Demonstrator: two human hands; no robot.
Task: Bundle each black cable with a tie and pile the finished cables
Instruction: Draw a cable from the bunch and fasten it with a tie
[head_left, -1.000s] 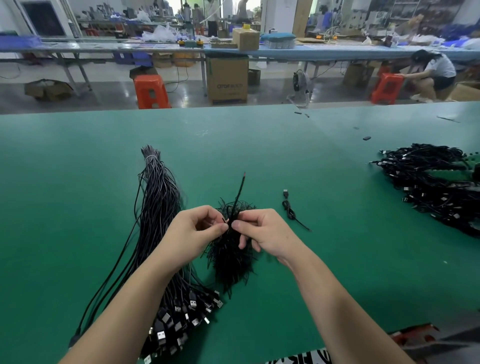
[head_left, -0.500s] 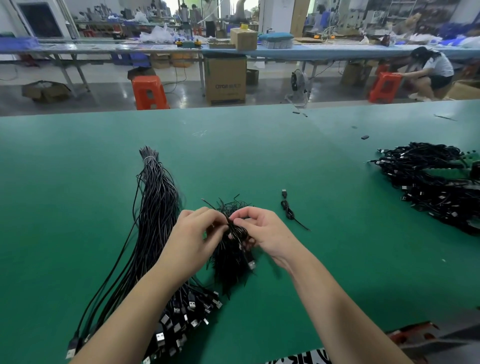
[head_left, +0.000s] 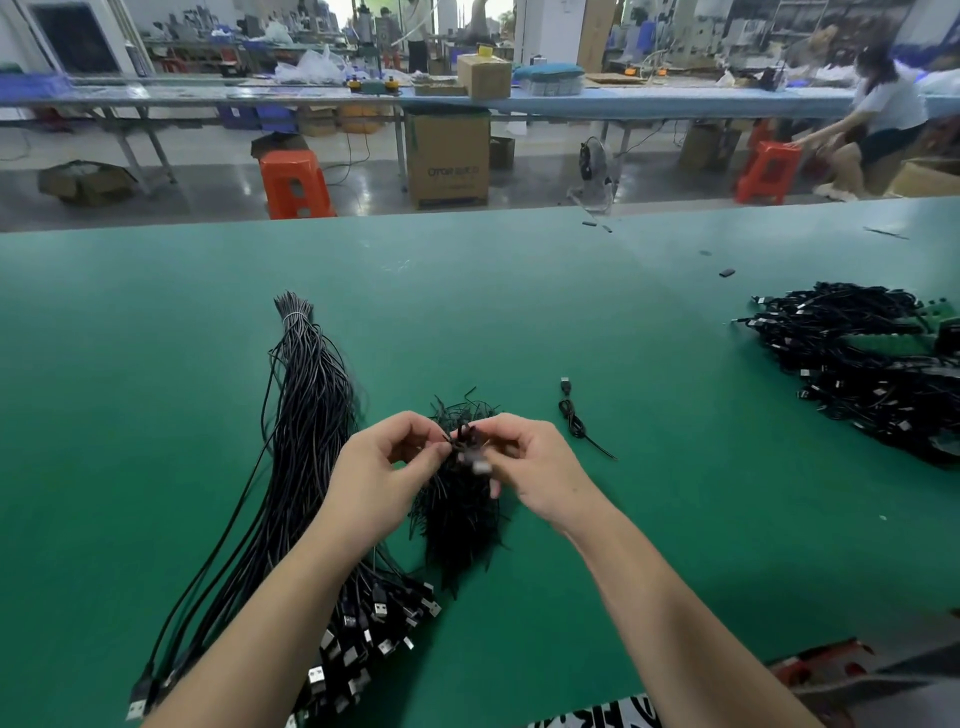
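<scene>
Left of the left hand: a long sheaf of unbundled black USB cables (head_left: 306, 441) lies on the green tabletop (head_left: 519, 312), bound at its far end, its plugs fanned out under the left forearm.

Left hand (head_left: 374, 478): fingers curled, thumb and forefinger pinching a thin black tie (head_left: 451, 441) at the top of the small coiled cable (head_left: 467, 447) held between the two hands.

Beneath and between the hands: a dark heap of loose ties (head_left: 460, 525) on the tabletop, a few ends sticking up past the fingertips.

Right hand (head_left: 535, 467): fingers curled round the same coiled cable, pinching it against the thumb; a pale plug shows blurred just below the fingers. Exact lay of the tie around the coil cannot be told.

Right of the right hand, near: one bundled cable (head_left: 574, 415) lying alone, plug pointing away.

Well to the right: the pile of finished cables (head_left: 872, 364) at the tabletop's edge.
</scene>
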